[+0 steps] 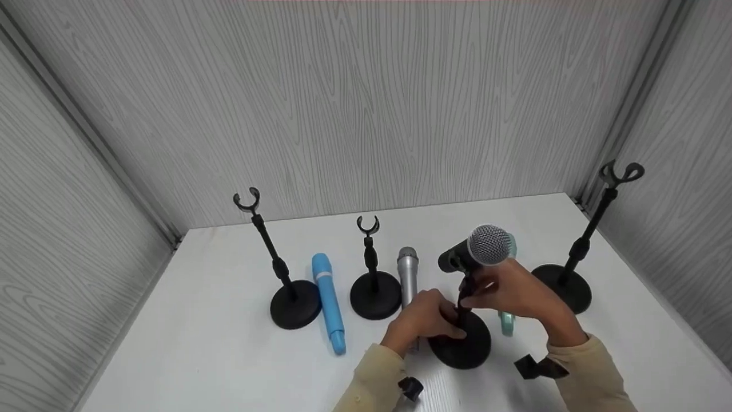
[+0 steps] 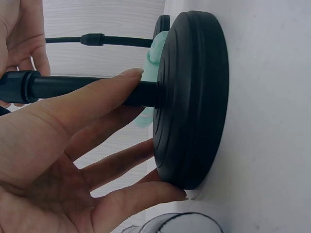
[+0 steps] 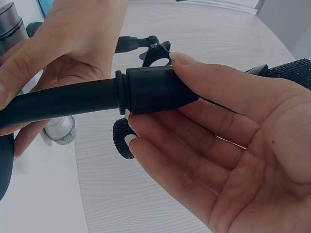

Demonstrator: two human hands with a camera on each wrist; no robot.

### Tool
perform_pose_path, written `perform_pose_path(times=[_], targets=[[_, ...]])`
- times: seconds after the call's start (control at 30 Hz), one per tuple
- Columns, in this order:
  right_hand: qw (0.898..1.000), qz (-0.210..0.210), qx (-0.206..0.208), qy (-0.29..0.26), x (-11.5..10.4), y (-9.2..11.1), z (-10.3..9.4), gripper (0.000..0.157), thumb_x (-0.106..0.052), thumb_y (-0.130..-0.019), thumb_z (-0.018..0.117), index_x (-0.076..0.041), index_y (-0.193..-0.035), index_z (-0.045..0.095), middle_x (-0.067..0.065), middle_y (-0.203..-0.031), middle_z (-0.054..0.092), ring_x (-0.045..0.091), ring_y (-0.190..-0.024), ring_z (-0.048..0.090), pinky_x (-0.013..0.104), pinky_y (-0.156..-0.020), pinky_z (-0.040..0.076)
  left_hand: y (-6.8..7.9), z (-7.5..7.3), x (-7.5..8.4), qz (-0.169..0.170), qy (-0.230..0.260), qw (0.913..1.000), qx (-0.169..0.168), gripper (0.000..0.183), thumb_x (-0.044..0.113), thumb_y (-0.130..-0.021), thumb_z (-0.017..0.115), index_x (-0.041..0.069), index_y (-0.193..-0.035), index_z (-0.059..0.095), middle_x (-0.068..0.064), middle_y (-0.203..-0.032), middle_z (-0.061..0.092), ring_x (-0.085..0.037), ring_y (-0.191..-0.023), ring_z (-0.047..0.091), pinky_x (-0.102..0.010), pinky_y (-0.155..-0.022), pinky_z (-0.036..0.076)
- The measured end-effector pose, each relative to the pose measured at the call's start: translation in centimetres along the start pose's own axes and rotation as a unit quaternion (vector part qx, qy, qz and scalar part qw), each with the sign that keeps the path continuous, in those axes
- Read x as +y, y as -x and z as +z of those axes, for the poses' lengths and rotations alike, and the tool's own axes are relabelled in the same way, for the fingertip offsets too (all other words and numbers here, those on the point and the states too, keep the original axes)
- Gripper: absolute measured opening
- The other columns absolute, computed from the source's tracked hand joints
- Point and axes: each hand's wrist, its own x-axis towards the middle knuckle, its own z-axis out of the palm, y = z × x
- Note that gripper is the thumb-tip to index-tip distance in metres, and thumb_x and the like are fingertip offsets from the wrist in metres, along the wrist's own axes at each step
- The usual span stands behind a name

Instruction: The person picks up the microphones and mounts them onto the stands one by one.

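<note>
A black microphone (image 1: pixel 457 257) with a silver mesh head (image 1: pixel 489 245) sits tilted atop a short black desk stand, whose round base (image 1: pixel 472 352) appears large in the left wrist view. Low on the stand's pole (image 2: pixel 63 86), my left hand (image 1: pixel 426 315) holds it between thumb and fingers, with a lower finger touching the base's rim. Higher up, just below the microphone, my right hand (image 1: pixel 512 289) pinches the thick collar (image 3: pixel 153 92) of the pole. In the head view my right fingers partly cover the upper pole.
Left of my hands stand two black microphone stands (image 1: pixel 294 306) (image 1: pixel 374 297) with vacant clips. A blue microphone (image 1: pixel 329 303) and a silver microphone (image 1: pixel 408 274) lie nearby. A teal microphone (image 1: pixel 507 323) is partly hidden behind my right hand; another stand (image 1: pixel 563 286) is at right.
</note>
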Motion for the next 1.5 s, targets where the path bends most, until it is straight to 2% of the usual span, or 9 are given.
perform_pose_path(times=[0.2,0.6,0.83,1.0,1.33,1.5], targets=[[1.0,0.005,-0.002,-0.014,0.0,0.2,0.5,0.025,-0.008,-0.083,0.085,-0.002,-0.102,0.071,0.013,-0.097,0.078,0.017,-0.09,0.076,0.023,-0.081,0.061,0.4,0.0,-0.3,-0.003,0.009,0.9999,-0.009,0.017,0.021,-0.074,0.093,0.014,-0.086,0.084,0.006,-0.08,0.08,0.003,-0.069,0.061,-0.015,-0.069,0.051],[1.0,0.019,0.015,-0.009,-0.2,-0.3,1.1,0.023,-0.011,-0.083,0.085,-0.004,-0.1,0.072,0.011,-0.095,0.076,0.019,-0.09,0.075,0.027,-0.08,0.06,0.4,-1.0,-0.9,0.011,-0.018,0.9997,-0.011,0.018,0.021,-0.074,0.093,0.013,-0.087,0.084,0.004,-0.082,0.08,0.002,-0.073,0.063,-0.016,-0.071,0.052],[1.0,0.01,0.011,-0.013,0.0,-0.7,1.2,0.02,-0.012,-0.085,0.084,-0.004,-0.1,0.074,0.011,-0.097,0.076,0.019,-0.091,0.075,0.027,-0.081,0.061,0.5,-1.3,-1.0,0.021,-0.017,0.9996,-0.01,0.016,0.02,-0.075,0.093,0.012,-0.085,0.084,0.003,-0.079,0.08,0.003,-0.069,0.061,-0.015,-0.067,0.051],[1.0,0.003,0.012,-0.017,0.1,-0.9,1.2,0.02,-0.011,-0.085,0.084,-0.005,-0.1,0.074,0.011,-0.098,0.076,0.018,-0.091,0.075,0.027,-0.081,0.061,0.5,-1.6,-1.1,0.016,-0.011,0.9998,-0.006,0.015,0.02,-0.074,0.093,0.012,-0.084,0.084,0.004,-0.076,0.079,0.001,-0.068,0.06,-0.016,-0.066,0.051],[1.0,0.011,0.023,0.002,0.0,-0.8,0.8,0.022,-0.013,-0.083,0.086,-0.005,-0.099,0.074,0.009,-0.094,0.076,0.016,-0.088,0.075,0.027,-0.081,0.061,0.3,-1.3,-0.7,0.011,-0.006,0.9999,-0.003,0.014,0.019,-0.074,0.093,0.012,-0.082,0.084,0.005,-0.075,0.078,0.001,-0.068,0.059,-0.017,-0.066,0.051],[1.0,0.005,0.011,-0.002,0.1,-0.6,0.5,0.019,-0.008,-0.085,0.083,-0.004,-0.101,0.074,0.011,-0.097,0.076,0.019,-0.091,0.076,0.028,-0.082,0.061,0.2,-1.1,-0.5,0.015,-0.008,0.9999,-0.004,0.013,0.02,-0.074,0.093,0.012,-0.08,0.083,0.006,-0.073,0.077,0.001,-0.066,0.058,-0.016,-0.064,0.05]])
